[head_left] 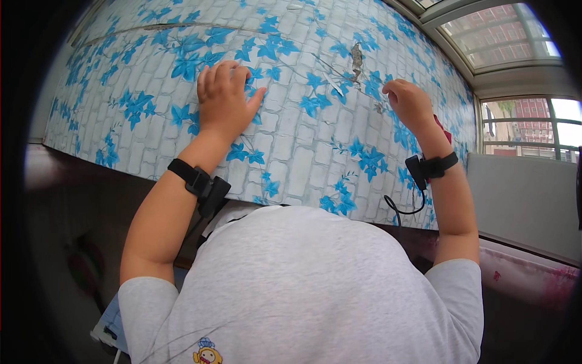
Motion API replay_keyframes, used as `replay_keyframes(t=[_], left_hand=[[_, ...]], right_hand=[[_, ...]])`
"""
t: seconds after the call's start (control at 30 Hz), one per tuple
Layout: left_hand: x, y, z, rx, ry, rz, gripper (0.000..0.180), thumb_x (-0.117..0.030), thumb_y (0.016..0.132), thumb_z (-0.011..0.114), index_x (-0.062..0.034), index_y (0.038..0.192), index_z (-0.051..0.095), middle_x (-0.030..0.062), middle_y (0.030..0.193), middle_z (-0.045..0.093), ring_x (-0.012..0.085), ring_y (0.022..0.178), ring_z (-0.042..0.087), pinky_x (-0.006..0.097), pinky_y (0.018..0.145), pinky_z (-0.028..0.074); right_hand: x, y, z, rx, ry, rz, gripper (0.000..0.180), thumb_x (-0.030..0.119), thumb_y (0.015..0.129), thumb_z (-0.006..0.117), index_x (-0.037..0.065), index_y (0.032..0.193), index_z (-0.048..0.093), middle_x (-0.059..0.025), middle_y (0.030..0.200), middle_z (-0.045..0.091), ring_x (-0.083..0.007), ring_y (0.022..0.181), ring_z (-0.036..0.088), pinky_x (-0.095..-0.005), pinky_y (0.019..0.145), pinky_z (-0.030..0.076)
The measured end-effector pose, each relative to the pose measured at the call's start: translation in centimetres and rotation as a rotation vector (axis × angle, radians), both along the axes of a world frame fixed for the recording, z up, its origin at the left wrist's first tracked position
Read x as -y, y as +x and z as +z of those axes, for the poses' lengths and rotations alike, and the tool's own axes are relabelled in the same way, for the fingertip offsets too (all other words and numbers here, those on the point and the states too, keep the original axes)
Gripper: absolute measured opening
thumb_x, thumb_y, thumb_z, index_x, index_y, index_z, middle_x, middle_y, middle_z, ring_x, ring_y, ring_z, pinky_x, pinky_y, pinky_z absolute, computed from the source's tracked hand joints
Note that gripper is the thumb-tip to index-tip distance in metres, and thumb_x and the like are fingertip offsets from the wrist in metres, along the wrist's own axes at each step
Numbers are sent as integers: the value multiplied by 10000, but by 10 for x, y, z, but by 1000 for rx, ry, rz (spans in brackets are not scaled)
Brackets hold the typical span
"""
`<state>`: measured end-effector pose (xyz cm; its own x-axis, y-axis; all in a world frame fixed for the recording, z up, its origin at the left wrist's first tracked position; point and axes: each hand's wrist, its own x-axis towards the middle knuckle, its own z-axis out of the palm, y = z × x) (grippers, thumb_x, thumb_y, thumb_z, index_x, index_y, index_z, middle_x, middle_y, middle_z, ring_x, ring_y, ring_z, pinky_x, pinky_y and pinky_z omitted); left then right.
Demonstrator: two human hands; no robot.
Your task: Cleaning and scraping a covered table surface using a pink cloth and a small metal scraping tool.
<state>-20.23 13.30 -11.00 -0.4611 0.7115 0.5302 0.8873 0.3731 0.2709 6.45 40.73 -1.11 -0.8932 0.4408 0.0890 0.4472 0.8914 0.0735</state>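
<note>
My left hand [227, 100] lies palm down on the tabletop [285, 133], which has a white brick pattern with blue ivy leaves. Its fingers are a little bent, the thumb stands out to the side, and nothing shows in it. Farther right, my right hand [410, 104] is over the same surface with its fingers curled together and pointing left. Whatever those fingers hold, if anything, is hidden. A thin pale sliver [334, 84] lies left of my right hand. Partly hidden behind my right wrist is a red thing [443, 128], too covered to name.
The table covering has a torn patch [356, 60] toward the back and a long split [176, 26] at the far left. Black straps with small boxes circle both wrists; a black cable [397, 206] hangs from the right one. A window [530, 124] is at the right.
</note>
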Motion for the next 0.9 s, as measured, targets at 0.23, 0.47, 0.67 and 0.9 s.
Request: replay_keyframes(t=[0.23, 0.47, 0.67, 0.9], left_hand=[[-4, 0, 2, -9, 6, -16, 321, -353, 873, 770, -140, 1056, 615, 81, 1236, 584, 289, 1275, 500, 524, 1184, 281], [-2, -1, 1, -25, -12, -8, 317, -350, 874, 768, -142, 1056, 612, 81, 1236, 585, 288, 1275, 500, 524, 1184, 282], [-3, 0, 1, -39, -5, -15, 310, -351, 880, 763, -147, 1055, 608, 80, 1237, 586, 286, 1270, 503, 527, 1183, 283], [-4, 0, 2, -46, -7, -12, 307, -351, 881, 764, -147, 1050, 609, 82, 1226, 586, 287, 1258, 508, 519, 1176, 290]], right_hand=[[7, 14, -23, -66, -38, -27, 144, 109, 939, 614, 106, 989, 749, -103, 951, 708, -328, 930, 682, -422, 787, 555], [21, 12, -17, 46, -176, -132, 139, 172, 880, 738, 85, 988, 744, -103, 935, 701, -297, 912, 676, -403, 782, 551], [3, 12, -23, 26, -336, -251, 215, 193, 798, 824, 88, 971, 752, -82, 858, 687, -253, 865, 668, -378, 741, 534], [-14, 10, -25, 106, -552, -283, 210, 208, 818, 821, 64, 954, 748, -85, 891, 709, -237, 829, 674, -356, 722, 530]])
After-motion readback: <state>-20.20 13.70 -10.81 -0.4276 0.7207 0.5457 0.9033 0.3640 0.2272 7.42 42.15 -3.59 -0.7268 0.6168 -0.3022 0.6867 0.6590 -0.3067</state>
